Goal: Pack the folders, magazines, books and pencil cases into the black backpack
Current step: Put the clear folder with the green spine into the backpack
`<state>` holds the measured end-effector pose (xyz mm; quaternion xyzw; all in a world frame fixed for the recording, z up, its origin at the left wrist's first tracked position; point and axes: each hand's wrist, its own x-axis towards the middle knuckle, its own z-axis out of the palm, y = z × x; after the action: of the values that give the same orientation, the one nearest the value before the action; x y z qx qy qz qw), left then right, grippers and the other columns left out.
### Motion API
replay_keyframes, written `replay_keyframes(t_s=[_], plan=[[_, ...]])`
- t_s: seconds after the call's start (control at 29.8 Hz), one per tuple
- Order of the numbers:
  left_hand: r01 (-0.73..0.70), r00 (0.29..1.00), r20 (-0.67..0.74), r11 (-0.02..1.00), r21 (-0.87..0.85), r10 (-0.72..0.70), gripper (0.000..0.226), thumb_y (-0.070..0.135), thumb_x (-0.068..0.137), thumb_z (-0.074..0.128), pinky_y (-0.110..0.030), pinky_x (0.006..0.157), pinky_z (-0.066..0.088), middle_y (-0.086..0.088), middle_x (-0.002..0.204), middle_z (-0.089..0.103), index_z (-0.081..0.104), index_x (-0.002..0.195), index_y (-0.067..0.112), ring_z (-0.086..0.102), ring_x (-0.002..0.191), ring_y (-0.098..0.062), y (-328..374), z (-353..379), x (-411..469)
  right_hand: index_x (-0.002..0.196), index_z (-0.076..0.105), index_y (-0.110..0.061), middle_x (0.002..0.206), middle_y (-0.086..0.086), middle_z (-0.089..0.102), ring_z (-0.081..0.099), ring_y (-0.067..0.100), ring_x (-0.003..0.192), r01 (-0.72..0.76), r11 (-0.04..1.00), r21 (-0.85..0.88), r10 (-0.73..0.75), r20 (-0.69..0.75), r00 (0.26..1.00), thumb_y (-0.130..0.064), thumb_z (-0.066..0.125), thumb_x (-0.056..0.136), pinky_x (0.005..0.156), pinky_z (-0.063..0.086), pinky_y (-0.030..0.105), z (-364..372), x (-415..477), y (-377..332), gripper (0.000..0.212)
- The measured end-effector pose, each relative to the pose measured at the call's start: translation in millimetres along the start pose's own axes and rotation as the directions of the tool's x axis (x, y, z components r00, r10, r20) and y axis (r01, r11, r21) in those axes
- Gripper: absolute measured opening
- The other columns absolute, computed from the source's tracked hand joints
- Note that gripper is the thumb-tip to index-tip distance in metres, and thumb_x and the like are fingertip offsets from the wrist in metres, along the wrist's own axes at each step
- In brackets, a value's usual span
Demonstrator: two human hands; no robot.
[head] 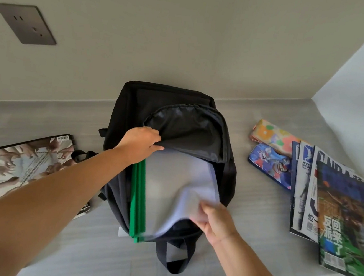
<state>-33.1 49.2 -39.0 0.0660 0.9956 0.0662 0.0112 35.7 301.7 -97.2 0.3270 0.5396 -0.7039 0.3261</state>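
Observation:
The black backpack (134, 109) lies flat in the middle of the grey table, its main flap (188, 129) lifted open by my left hand (140, 143), which grips the flap's edge. A pale translucent folder with green spines (167, 181) sticks halfway out of the opening. My right hand (214, 223) pinches its near right corner. Right of the bag lie a floral pencil case (267, 134), a blue cartoon pencil case (269, 163) and a fanned stack of magazines (338, 208). Books (31, 161) lie to the left, partly under my forearm.
The table (246, 224) meets a beige wall at the back and a white wall on the right. A dark wall socket (26, 23) sits at upper left. The backpack's carry loop (174, 259) hangs toward me near the table's front edge.

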Motion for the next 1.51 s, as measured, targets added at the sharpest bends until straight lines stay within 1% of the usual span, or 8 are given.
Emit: replay_keyframes(t_s=[0.1, 0.2, 0.44, 0.74, 0.87, 1.04, 1.38, 1.51], plan=[[0.001, 1.000, -0.003, 1.000, 0.006, -0.001, 0.033, 0.038, 0.092, 0.052, -0.032, 0.072, 0.044, -0.003, 0.086, 0.057, 0.063, 0.088, 0.007, 0.055, 0.085, -0.020, 1.8, -1.8, -0.7, 0.124, 0.052, 0.008, 0.082, 0.013, 0.055, 0.054, 0.022, 0.073, 0.042, 0.999, 0.020, -0.041, -0.070, 0.997, 0.000, 0.051, 0.092, 0.062, 0.046, 0.030, 22.1, 21.3, -13.0, 0.033], [0.028, 1.000, 0.001, 0.999, -0.027, -0.028, 0.033, 0.037, 0.092, 0.053, -0.031, 0.071, 0.043, -0.003, 0.085, 0.054, 0.063, 0.091, 0.006, 0.056, 0.085, -0.022, -0.9, -1.4, -3.0, 0.124, 0.054, 0.000, 0.104, 0.016, 0.062, 0.060, 0.029, 0.100, 0.047, 0.989, 0.138, -0.038, -0.065, 0.997, -0.007, 0.057, 0.091, 0.080, 0.051, 0.038, 16.7, 15.3, -12.5, 0.034], [0.057, 0.998, -0.018, 0.997, -0.061, -0.058, 0.032, 0.038, 0.092, 0.053, -0.030, 0.071, 0.044, -0.004, 0.090, 0.059, 0.064, 0.097, 0.008, 0.057, 0.087, -0.022, 0.7, 4.4, -5.2, 0.094, 0.057, -0.001, 0.092, 0.019, 0.065, 0.070, 0.028, 0.085, -0.130, 0.982, 0.139, 0.101, 0.197, 0.975, -0.008, 0.054, 0.093, 0.068, 0.061, 0.034, 14.3, -39.1, 32.7, 0.007], [0.058, 0.998, -0.005, 0.998, -0.024, -0.058, 0.033, 0.037, 0.092, 0.053, -0.034, 0.076, 0.046, -0.007, 0.094, 0.060, 0.064, 0.100, 0.007, 0.058, 0.091, -0.025, 4.1, -0.3, -6.3, 0.134, 0.034, 0.009, 0.122, 0.031, 0.056, 0.069, 0.032, 0.076, -0.164, 0.960, 0.228, 0.144, 0.100, 0.985, 0.002, 0.042, 0.097, 0.065, 0.061, 0.036, 77.3, -2.1, 28.3, 0.039], [0.059, 0.998, -0.014, 0.998, -0.008, -0.060, 0.033, 0.037, 0.092, 0.053, -0.034, 0.076, 0.046, -0.007, 0.093, 0.061, 0.065, 0.099, 0.007, 0.058, 0.091, -0.024, 0.7, -0.3, -6.2, 0.134, 0.033, 0.007, 0.091, 0.028, 0.062, 0.067, 0.033, 0.079, -0.161, 0.949, 0.270, 0.141, 0.092, 0.986, 0.004, 0.040, 0.097, 0.081, 0.055, 0.039, 95.1, 0.6, 18.5, 0.038], [0.061, 0.998, -0.006, 0.998, -0.008, -0.061, 0.033, 0.036, 0.092, 0.054, -0.033, 0.075, 0.043, -0.008, 0.092, 0.060, 0.065, 0.095, 0.005, 0.058, 0.091, -0.025, 0.4, 4.0, -5.7, 0.135, 0.033, 0.008, 0.120, 0.034, 0.056, 0.067, 0.033, 0.075, -0.143, 0.947, 0.288, 0.127, 0.074, 0.989, 0.004, 0.038, 0.097, 0.081, 0.055, 0.040, 101.4, 10.2, 16.9, 0.039], [0.116, 0.993, 0.038, 0.993, -0.034, -0.114, 0.060, 0.054, 0.079, 0.062, -0.036, 0.105, 0.027, 0.000, 0.126, 0.051, 0.050, 0.128, 0.021, 0.043, 0.123, -0.023, 21.3, 20.8, -10.6, 0.113, 0.052, 0.007, 0.091, 0.020, 0.064, 0.069, 0.028, 0.083, -0.083, 0.978, -0.190, 0.129, 0.247, 0.960, 0.001, 0.052, 0.092, 0.072, 0.060, 0.031, 54.9, -13.9, -12.9, 0.022], [0.017, 1.000, -0.009, 0.986, -0.167, -0.019, 0.068, 0.054, 0.082, 0.058, -0.035, 0.112, 0.017, 0.001, 0.140, 0.038, 0.037, 0.139, 0.021, 0.030, 0.134, -0.020, 86.2, 25.7, -1.5, 0.110, 0.060, -0.009, 0.103, 0.013, 0.066, 0.069, 0.016, 0.083, 0.321, 0.816, -0.480, -0.298, 0.126, 0.946, -0.009, 0.053, 0.091, 0.068, 0.057, 0.023, -12.1, -13.7, -37.6, 0.020]])
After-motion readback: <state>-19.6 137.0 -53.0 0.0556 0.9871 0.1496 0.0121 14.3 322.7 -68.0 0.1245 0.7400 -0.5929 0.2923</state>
